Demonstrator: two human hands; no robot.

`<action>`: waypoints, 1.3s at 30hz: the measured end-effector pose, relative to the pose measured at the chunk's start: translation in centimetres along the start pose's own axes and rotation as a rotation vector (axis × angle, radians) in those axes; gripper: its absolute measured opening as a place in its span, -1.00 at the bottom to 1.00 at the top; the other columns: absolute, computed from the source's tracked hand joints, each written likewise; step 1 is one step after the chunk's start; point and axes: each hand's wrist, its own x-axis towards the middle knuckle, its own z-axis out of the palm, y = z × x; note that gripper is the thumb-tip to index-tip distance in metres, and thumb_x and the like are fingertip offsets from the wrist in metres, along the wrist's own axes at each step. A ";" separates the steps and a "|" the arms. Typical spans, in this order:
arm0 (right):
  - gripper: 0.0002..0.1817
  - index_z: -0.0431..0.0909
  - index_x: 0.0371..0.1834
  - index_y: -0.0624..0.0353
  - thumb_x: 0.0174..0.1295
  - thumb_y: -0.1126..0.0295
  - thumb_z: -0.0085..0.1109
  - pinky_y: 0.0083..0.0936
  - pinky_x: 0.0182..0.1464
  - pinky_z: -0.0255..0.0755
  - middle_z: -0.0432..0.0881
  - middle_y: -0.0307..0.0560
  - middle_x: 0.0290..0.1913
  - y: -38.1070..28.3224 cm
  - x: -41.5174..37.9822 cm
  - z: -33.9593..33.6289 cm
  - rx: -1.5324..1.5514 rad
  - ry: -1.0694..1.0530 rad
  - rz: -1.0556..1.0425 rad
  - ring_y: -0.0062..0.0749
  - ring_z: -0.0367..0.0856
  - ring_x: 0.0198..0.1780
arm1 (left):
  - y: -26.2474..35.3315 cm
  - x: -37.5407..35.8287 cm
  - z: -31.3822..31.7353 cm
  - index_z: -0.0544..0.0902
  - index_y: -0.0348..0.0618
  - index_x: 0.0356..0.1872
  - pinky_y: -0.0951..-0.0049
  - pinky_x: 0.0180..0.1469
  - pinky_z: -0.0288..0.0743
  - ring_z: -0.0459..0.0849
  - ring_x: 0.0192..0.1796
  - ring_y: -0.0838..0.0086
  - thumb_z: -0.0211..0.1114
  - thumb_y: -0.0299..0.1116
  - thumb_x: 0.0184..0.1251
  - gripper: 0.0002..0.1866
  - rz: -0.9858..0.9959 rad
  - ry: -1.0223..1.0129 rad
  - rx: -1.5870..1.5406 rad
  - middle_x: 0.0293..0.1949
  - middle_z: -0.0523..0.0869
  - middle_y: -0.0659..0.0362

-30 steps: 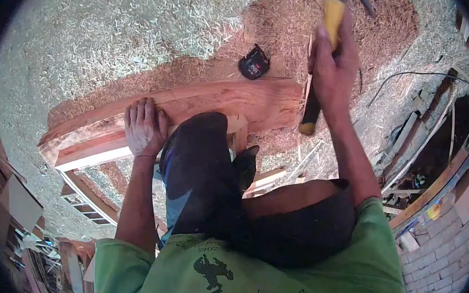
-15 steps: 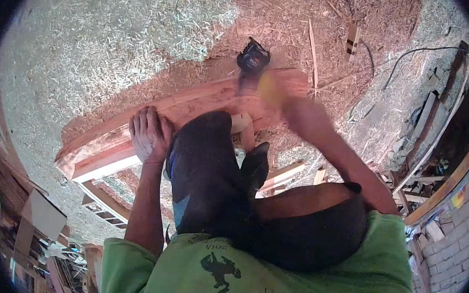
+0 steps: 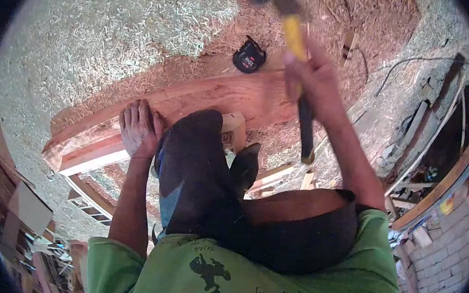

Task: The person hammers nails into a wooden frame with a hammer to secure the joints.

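Observation:
A long reddish wooden beam point(image 3: 205, 96) lies across the ground in front of my knees. My left hand point(image 3: 139, 129) rests on the beam's left part with its fingers laid over the wood. Raised above the beam's right end, my right hand point(image 3: 315, 84) is wrapped round a hammer point(image 3: 294, 35) with a yellow and black handle. The hammer's head points up and to the left, blurred by motion. A small black tool battery point(image 3: 249, 56) sits just beyond the beam's far edge.
Wood shavings point(image 3: 116, 35) cover the ground. A dark cable point(image 3: 415, 59) curves at the upper right. Timber offcuts point(image 3: 271, 177) lie near my legs. More boards point(image 3: 31, 209) are piled at the lower left, and a brick wall point(image 3: 441, 270) stands at the lower right.
My right hand has risen up and away from the beam with the hammer, whose head now shows clear of the wood. My left hand stays on the beam. The view has shifted slightly.

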 end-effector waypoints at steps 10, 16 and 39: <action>-0.28 0.39 0.64 0.12 0.51 0.04 0.32 -0.09 0.31 0.59 0.74 0.24 0.27 5.1 0.1 4.0 -0.659 -0.648 0.239 0.11 0.74 0.26 | -1.0 -0.5 0.7 0.61 -0.27 0.37 -0.12 0.62 0.28 0.60 0.41 -0.03 0.28 -0.14 0.50 -0.45 0.021 0.080 -0.026 0.30 0.71 -0.10; -0.47 0.53 0.49 0.03 0.57 0.06 0.23 0.06 0.06 0.61 0.78 0.22 0.03 5.8 1.3 5.1 -1.284 -0.740 -0.070 0.19 0.77 0.08 | -1.0 -0.8 0.8 0.57 -0.22 0.43 -0.08 0.63 0.29 0.57 0.44 0.00 0.31 -0.11 0.52 -0.42 -0.012 0.074 -0.035 0.34 0.68 -0.05; -0.70 0.75 0.02 -0.16 0.24 0.15 0.46 0.05 -0.20 0.66 0.84 -0.01 -0.25 8.2 8.9 4.0 -1.455 -1.113 -0.358 0.10 0.85 -0.19 | -1.0 -0.8 1.0 0.58 -0.27 0.41 -0.11 0.65 0.25 0.56 0.45 -0.02 0.24 -0.15 0.53 -0.44 0.015 0.078 -0.020 0.33 0.68 -0.09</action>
